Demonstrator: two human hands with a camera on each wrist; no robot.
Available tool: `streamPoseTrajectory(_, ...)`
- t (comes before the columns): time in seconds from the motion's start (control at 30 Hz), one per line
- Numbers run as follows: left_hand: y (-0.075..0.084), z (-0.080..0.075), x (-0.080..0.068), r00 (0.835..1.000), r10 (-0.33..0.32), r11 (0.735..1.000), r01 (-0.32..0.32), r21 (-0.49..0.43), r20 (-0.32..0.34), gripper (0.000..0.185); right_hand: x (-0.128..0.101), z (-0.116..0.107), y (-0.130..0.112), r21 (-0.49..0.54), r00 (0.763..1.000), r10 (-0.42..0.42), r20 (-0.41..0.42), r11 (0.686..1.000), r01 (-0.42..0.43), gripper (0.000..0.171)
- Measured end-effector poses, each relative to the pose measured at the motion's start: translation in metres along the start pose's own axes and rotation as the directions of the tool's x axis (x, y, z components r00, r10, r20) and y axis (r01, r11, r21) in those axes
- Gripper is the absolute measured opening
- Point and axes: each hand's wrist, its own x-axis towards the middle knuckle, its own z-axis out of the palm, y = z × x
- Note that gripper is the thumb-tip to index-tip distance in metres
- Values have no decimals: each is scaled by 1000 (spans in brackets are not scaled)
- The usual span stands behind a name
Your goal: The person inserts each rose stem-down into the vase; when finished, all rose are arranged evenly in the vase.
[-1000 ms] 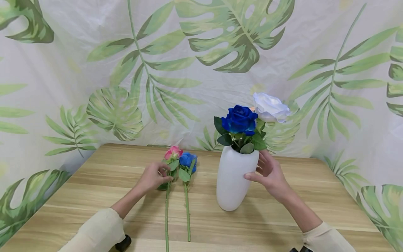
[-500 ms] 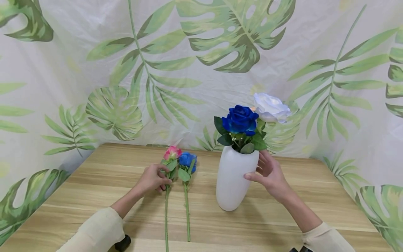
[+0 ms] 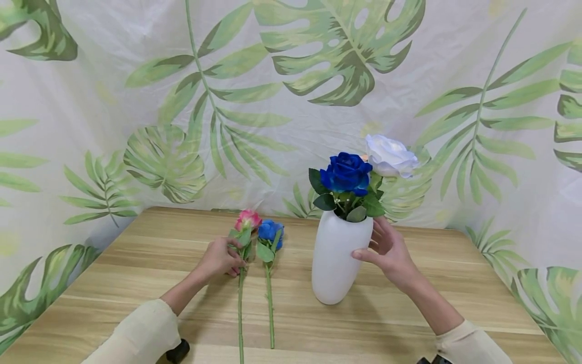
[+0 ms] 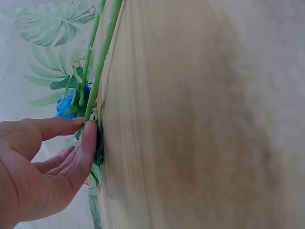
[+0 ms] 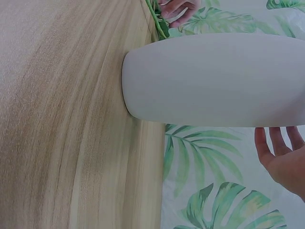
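A pink rose [image 3: 247, 221] is lying on the left half of the wooden table [image 3: 295, 313], its long axis running near to far: the bloom is pointing to the far edge, and the bare stem is coming straight towards the near side, passing out of the head view at the bottom. The left hand [image 3: 222, 258] is reaching in from the left and pinching this stem just below the leaves, thumb and forefinger nearly meeting around it; whether the stem is touching the wood there is hard to tell. Just to the right, a lighter blue rose [image 3: 270, 231] is lying almost parallel, bloom far, stem end near and slightly rightward.

Farther right, a white vase [image 3: 338, 258] is standing on its base, long axis upright, mouth facing up. The right hand [image 3: 393, 255] is holding its right side, partly open to the vase's width, the thumb lying on the near face and the fingers reaching round the far side. A dark blue rose [image 3: 346, 174] is rising from the mouth, a white rose [image 3: 392, 155] is leaning out to the right, and a sliver of an orange flower [image 3: 364, 157] is showing between them.

In all, two roses are lying on the table, three blooms are showing above one vase, and one leaf-printed cloth [image 3: 245, 101] is hanging beyond the far edge.
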Motion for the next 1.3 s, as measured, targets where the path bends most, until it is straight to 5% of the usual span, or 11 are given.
streamPoseTrajectory(0.43, 10, -7, -1, 999, -10, 997, 7, -83, -40, 42, 1, 0, 0, -11, 1000, -8, 9, 1000, 8, 82)
streamPoseTrajectory(1.3, 37, -17, 5, 976, 166, 962, -191, -196, -137, 44, 1, 0, 0, -3, 1000, -6, 3, 1000, 6, 83)
